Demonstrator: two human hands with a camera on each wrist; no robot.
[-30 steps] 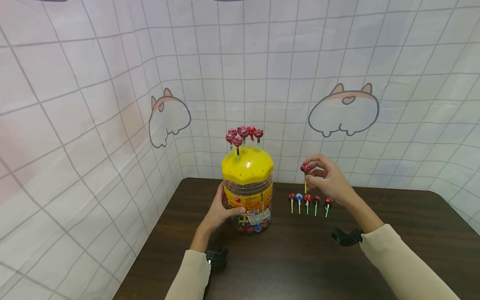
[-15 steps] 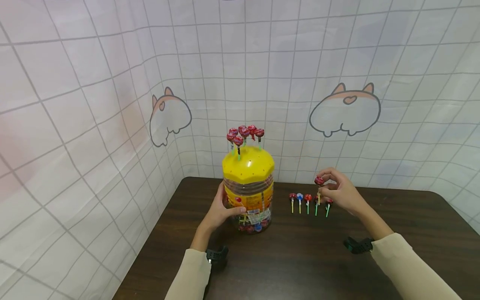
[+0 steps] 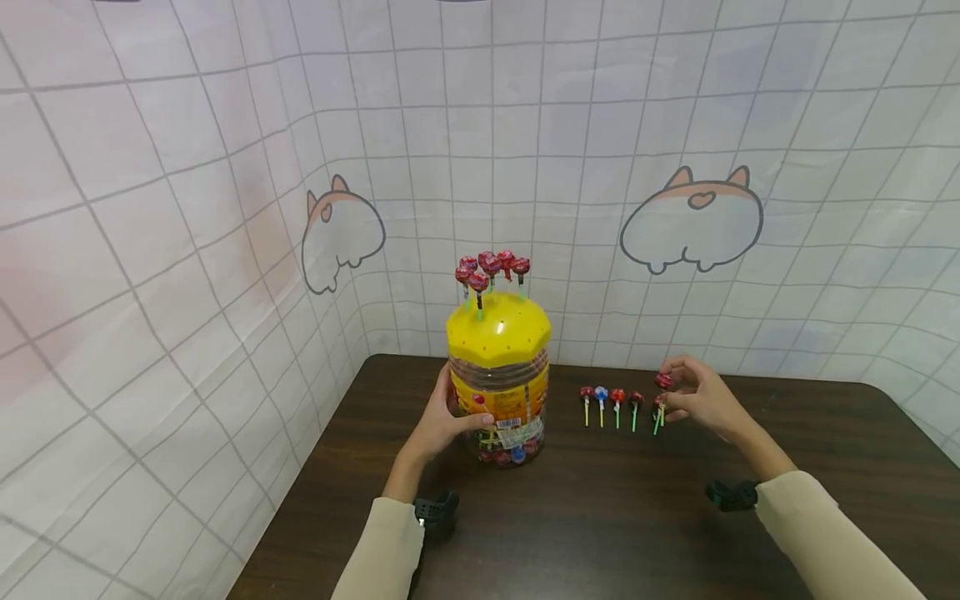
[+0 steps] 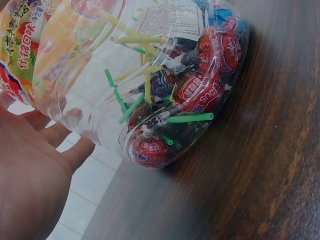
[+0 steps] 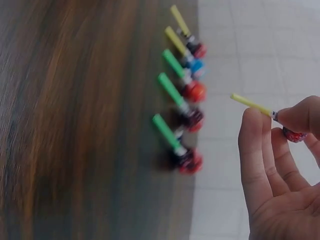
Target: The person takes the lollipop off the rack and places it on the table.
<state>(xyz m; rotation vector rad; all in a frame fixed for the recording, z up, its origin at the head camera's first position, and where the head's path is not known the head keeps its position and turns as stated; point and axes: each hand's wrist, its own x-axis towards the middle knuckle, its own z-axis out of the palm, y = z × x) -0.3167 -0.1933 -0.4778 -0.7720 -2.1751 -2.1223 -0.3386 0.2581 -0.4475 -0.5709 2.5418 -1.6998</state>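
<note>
In the head view my left hand (image 3: pixel 437 422) grips the left side of a clear candy jar (image 3: pixel 498 393), thumb across its front label. The jar stands upright under a yellow lid (image 3: pixel 498 332). Several red-wrapped lollipops (image 3: pixel 478 284) rise from the lid's holes. More candies (image 4: pixel 200 92) with green and yellow sticks lie inside the jar bottom. My right hand (image 3: pixel 708 404) pinches a dark red lollipop (image 5: pixel 295 135) by its yellow stick below the wrapped head. It is held at the right end of a lollipop row, overlapping the rightmost lollipop (image 3: pixel 657 414) in the head view.
The row on the dark wooden table (image 3: pixel 570 525) includes a blue-wrapped lollipop (image 3: pixel 601 393) and an orange-red one (image 3: pixel 617 396), sticks toward me. A white grid-patterned cloth (image 3: pixel 570 208) with cartoon prints hangs behind and along the left.
My right hand has moved right and down with the lollipop, from above the row's middle to its right end. My left hand stays on the jar.
</note>
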